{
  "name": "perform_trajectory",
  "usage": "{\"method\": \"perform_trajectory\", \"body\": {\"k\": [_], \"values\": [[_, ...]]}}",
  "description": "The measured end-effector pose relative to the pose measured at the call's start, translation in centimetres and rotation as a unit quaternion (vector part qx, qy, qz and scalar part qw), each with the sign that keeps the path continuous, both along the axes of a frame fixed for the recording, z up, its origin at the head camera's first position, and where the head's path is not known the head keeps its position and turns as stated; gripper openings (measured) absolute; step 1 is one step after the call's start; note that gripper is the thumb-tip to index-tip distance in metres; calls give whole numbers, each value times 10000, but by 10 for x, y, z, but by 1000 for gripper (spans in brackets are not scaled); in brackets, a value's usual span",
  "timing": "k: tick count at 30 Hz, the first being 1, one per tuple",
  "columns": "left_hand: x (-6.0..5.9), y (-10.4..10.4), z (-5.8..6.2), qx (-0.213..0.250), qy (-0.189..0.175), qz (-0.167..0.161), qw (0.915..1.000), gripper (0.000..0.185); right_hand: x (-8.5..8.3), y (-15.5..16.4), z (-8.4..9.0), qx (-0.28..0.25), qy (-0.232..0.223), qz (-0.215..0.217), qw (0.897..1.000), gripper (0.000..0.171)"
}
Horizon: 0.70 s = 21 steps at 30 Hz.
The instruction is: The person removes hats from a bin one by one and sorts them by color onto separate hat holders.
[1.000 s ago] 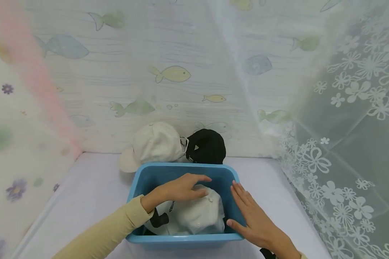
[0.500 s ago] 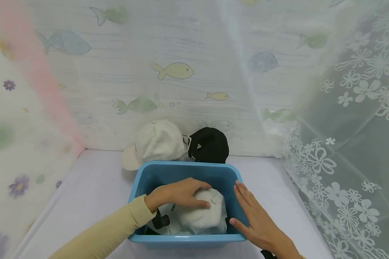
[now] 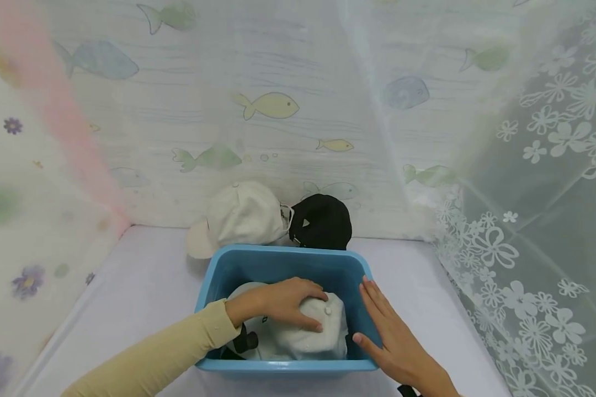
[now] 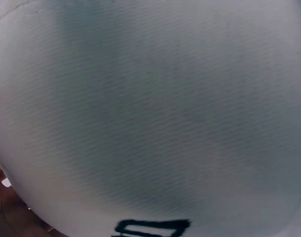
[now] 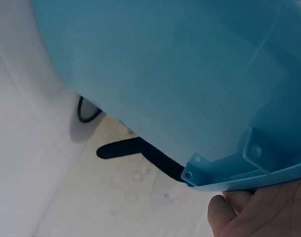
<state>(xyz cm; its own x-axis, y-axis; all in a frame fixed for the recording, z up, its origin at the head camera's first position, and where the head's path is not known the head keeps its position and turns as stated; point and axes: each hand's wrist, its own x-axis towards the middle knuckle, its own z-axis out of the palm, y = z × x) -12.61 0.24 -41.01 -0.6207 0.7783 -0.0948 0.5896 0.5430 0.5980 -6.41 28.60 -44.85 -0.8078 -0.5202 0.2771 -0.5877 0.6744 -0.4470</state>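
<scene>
Blue plastic bin [image 3: 283,263]: sits on the white tabletop [image 3: 144,275], lower centre of the head view; its outer wall and moulded rim fill the right wrist view [image 5: 190,74].
Bin contents: one white cap [image 3: 298,333] with black lettering, crown up, top button showing; a dark strap or second item peeks out at the lower left inside corner, too hidden to identify.
Left hand [image 3: 278,300]: reaches over the near rim and lies on the cap's crown, fingers curved over the fabric and pressing it; whether they actually pinch it cannot be told. The left wrist view shows only white weave and a scrap of black print [image 4: 153,228].
Right hand [image 3: 392,336]: flat and relaxed against the bin's right wall and near right corner, fingers straight, grasping nothing.
Technique, as a judgement: press the crown evenly with the palm rather than the fingertips, so the cap settles low without creasing; the right hand should brace the wall so the bin does not slide.
Outside the bin: a cream cap [image 3: 238,218] and a black cap [image 3: 323,220] lie touching each other just behind the far rim, against the fish-print backdrop [image 3: 268,105].
</scene>
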Motion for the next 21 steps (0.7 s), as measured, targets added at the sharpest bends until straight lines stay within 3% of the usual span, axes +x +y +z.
{"method": "perform_trajectory", "body": {"k": [8, 15, 21], "values": [[-2, 2, -4, 366, 18, -270, 9990, 40, 2, -1, -1, -31, -30, -36, 10000, 82], [-1, 1, -2, 426, -65, -45, 9991, 35, 1, -2, -1, -94, 0, 14, 10000, 81], [-3, 0, 0, 625, 77, 146, 9979, 28, 0, -3, -1, -204, 56, 11, 9998, 80]]}}
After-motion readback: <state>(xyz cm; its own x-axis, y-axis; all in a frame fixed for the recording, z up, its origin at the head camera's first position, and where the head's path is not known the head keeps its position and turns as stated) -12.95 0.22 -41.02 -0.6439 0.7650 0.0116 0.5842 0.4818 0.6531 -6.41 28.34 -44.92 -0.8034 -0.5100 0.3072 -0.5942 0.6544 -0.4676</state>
